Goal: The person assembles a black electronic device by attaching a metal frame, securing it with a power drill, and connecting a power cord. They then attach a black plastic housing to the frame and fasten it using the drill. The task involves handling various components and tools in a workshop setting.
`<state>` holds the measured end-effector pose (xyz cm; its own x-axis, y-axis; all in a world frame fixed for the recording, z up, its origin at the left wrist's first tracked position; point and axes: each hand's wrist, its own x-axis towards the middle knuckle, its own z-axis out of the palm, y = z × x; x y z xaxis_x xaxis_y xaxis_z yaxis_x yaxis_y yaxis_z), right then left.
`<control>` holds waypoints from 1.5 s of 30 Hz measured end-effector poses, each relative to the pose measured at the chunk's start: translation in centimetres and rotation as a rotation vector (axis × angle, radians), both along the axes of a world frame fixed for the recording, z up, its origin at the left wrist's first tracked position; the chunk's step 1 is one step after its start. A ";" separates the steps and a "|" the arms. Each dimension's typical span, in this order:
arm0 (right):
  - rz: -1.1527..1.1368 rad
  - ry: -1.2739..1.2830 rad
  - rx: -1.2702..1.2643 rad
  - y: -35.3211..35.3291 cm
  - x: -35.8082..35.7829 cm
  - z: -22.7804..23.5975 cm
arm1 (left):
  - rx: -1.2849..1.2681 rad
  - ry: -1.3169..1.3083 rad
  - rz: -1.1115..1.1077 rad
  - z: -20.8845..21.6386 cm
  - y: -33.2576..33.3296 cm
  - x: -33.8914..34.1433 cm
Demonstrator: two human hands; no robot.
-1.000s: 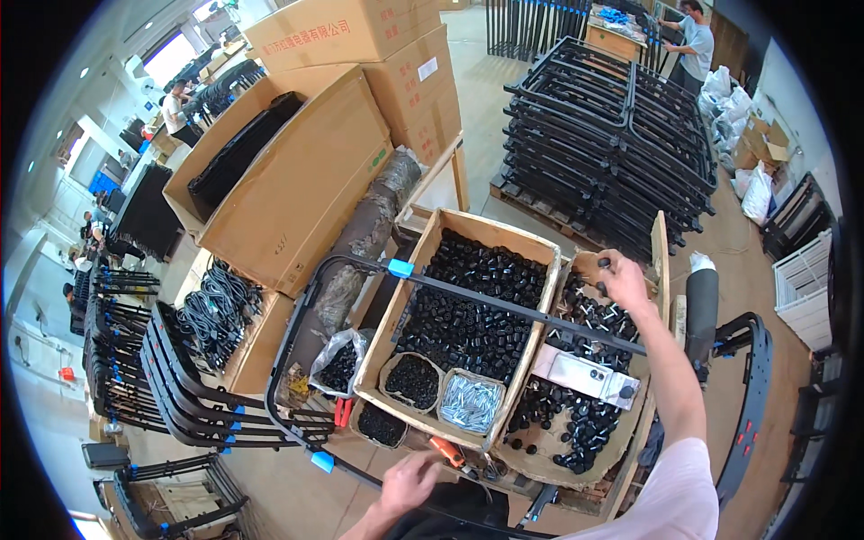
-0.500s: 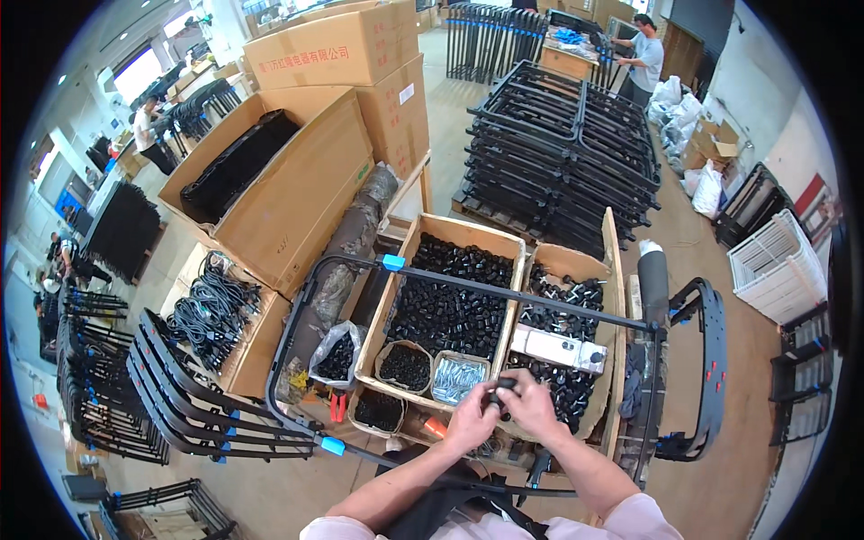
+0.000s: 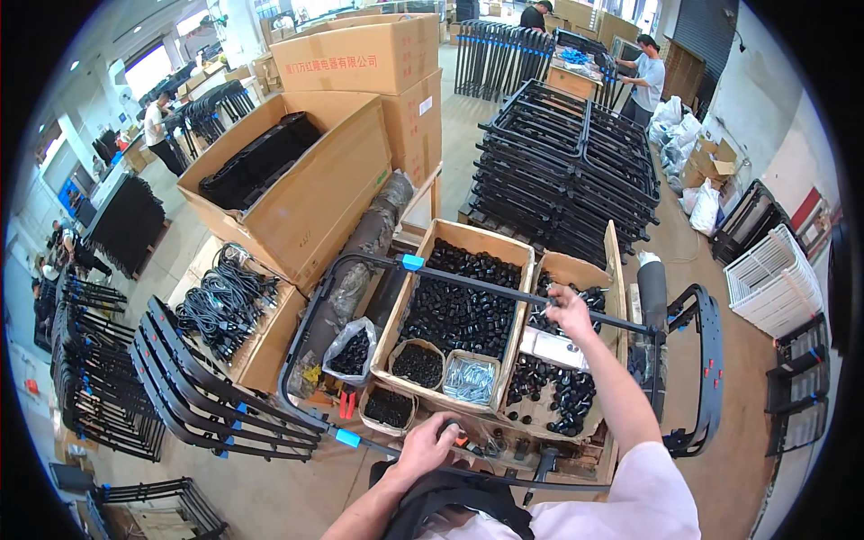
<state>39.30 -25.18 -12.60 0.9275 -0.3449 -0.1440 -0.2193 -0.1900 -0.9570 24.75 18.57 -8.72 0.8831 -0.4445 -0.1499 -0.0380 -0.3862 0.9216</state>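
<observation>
Drawn apart since half a second ago, the two hands no longer meet: the right hand (image 3: 573, 317) is now out over the cardboard bin (image 3: 576, 267), beside the black frame (image 3: 499, 290) — whether its curled fingers pinch anything, I can't quite tell from here. Closer to the body, the left hand (image 3: 427, 449) pinches a black knob (image 3: 449, 427) — nearer than the silver pins (image 3: 469, 382) in their tub.

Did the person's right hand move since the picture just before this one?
Yes. The right hand moved forward and slightly right: it was nearer the person than the pale plate; now it's by the plate's far side.
</observation>
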 end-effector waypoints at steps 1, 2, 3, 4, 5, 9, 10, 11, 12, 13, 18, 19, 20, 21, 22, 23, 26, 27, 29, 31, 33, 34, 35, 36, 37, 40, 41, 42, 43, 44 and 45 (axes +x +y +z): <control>0.027 0.012 -0.100 -1.3 0.9 -0.3 | 0.019 -0.007 -0.020 0.2 0.5 -0.4; 0.057 0.021 -0.199 -1.5 1.9 0.1 | 0.047 -0.052 -0.037 0.2 1.0 -0.9; 0.058 0.085 -0.237 -1.9 2.4 0.6 | 0.074 -0.098 -0.056 0.0 1.5 -1.5; 0.074 0.153 -0.265 -1.0 3.2 1.6 | 0.113 -0.135 -0.062 -0.1 2.2 -2.1; 0.126 0.192 -0.267 -0.2 3.8 2.3 | 0.123 -0.151 -0.069 0.0 2.7 -2.6; 0.305 0.148 -0.566 0.0 5.0 2.6 | 0.097 0.113 0.048 0.4 3.0 -4.1; 0.340 0.048 -0.698 0.0 5.1 2.3 | 0.121 0.114 0.026 0.7 3.2 -4.2; 0.372 -0.053 -0.828 -0.1 5.2 2.1 | 0.144 0.115 0.004 1.2 3.3 -4.1; 0.415 -0.011 -0.850 -0.5 5.4 1.9 | 0.167 0.115 -0.021 1.4 3.4 -4.1; 0.462 0.028 -0.868 -0.3 5.8 2.3 | 0.153 0.087 -0.011 1.3 3.6 -4.3; 0.485 0.113 -1.074 2.2 6.4 4.7 | 0.079 0.041 0.011 1.6 3.6 -4.9; 0.475 0.116 -1.121 2.4 6.7 4.8 | 0.091 0.013 0.001 1.5 3.6 -5.0; 0.456 0.131 -1.115 2.5 6.7 4.9 | 0.103 -0.016 -0.008 1.3 3.5 -5.0; 0.438 0.145 -1.108 2.7 6.8 4.9 | 0.116 -0.044 -0.017 1.1 3.4 -5.0; 0.421 0.160 -1.097 3.1 6.8 4.9 | 0.112 -0.030 -0.021 1.0 3.3 -5.1; 0.415 0.159 -1.120 3.0 7.1 4.4 | 0.108 -0.016 -0.024 1.0 3.1 -5.1; 0.333 0.128 -1.183 3.0 7.6 3.1 | 0.115 -0.054 -0.058 0.1 2.8 -5.1; 0.308 0.144 -1.215 2.7 8.2 2.7 | 0.119 -0.075 -0.077 -0.3 2.7 -5.0; 0.266 0.138 -1.231 1.7 8.5 1.7 | 0.114 -0.092 -0.112 -1.0 2.3 -5.0; 0.301 0.028 -1.234 3.4 8.1 3.1 | 0.112 -0.098 -0.118 -1.5 2.3 -5.3; 0.481 0.483 -0.906 2.8 8.2 5.7 | 0.129 -0.069 -0.155 -1.8 2.0 -5.4; 0.509 0.503 -0.903 1.8 8.1 5.5 | 0.122 -0.043 -0.189 -2.3 1.8 -5.6; 0.496 0.489 -0.882 1.9 7.9 5.6 | 0.130 0.007 -0.221 -2.2 1.7 -5.5; 0.474 0.500 -0.953 4.4 7.5 7.5 | 0.147 0.052 -0.232 -1.8 1.9 -5.7; 0.417 0.255 -1.271 4.0 7.3 6.5 | 0.121 0.074 -0.234 -2.1 1.4 -5.7; 0.341 0.411 -1.184 2.8 7.4 4.9 | 0.185 0.145 -0.376 -2.3 0.7 -5.8; 0.320 0.295 -1.124 2.2 7.4 3.8 | 0.163 0.068 -0.421 -2.4 0.4 -5.9; 0.296 0.181 -1.064 1.7 7.3 2.4 | 0.141 0.059 -0.459 -2.5 0.2 -6.0; 0.273 0.060 -1.002 1.8 7.3 2.0 | 0.121 0.046 -0.490 -2.4 0.1 -6.0; 0.305 0.068 -0.991 1.7 7.4 1.8 | 0.101 0.032 -0.522 -2.3 0.0 -6.0; 0.338 0.076 -0.980 1.6 7.6 1.6 | 0.077 0.015 -0.536 -2.1 -0.1 -6.1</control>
<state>46.91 -23.57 -10.95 0.9978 -0.0663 -0.0028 -0.0634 -0.9397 -0.3360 18.65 18.49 -10.78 0.5330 -0.8194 -0.2107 -0.2358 -0.3830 0.8931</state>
